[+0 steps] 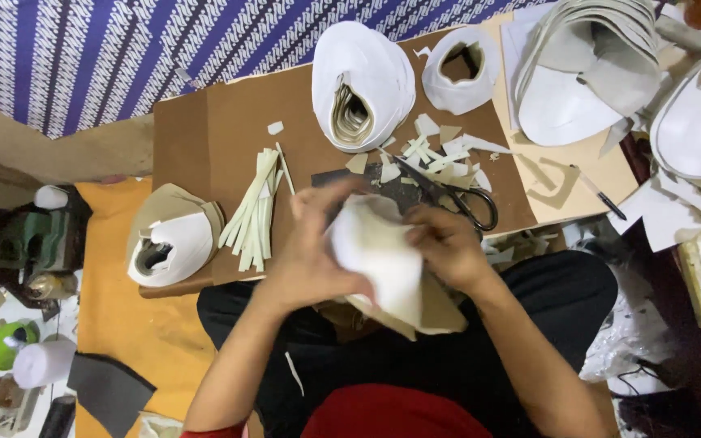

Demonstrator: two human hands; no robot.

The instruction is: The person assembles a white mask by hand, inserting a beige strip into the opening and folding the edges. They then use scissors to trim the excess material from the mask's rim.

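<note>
- Left hand (pixel 310 259) and right hand (pixel 448 243): both closed around a folded white sheet piece (pixel 383 259), held above the lap.
- Sheet piece: judged light, flexible, creasable; grip at the edges.
- Desk (pixel 221 130): black scissors (pixel 456 195), cut strips (pixel 253 211), offcuts.
- Far edge: rolled white stacks (pixel 367 73).

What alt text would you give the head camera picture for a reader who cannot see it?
Seen from above, a person's left hand and right hand together hold a curved white sheet piece over their lap. Before them, a brown board carries black scissors, pale strips and rolled white pieces.
</note>
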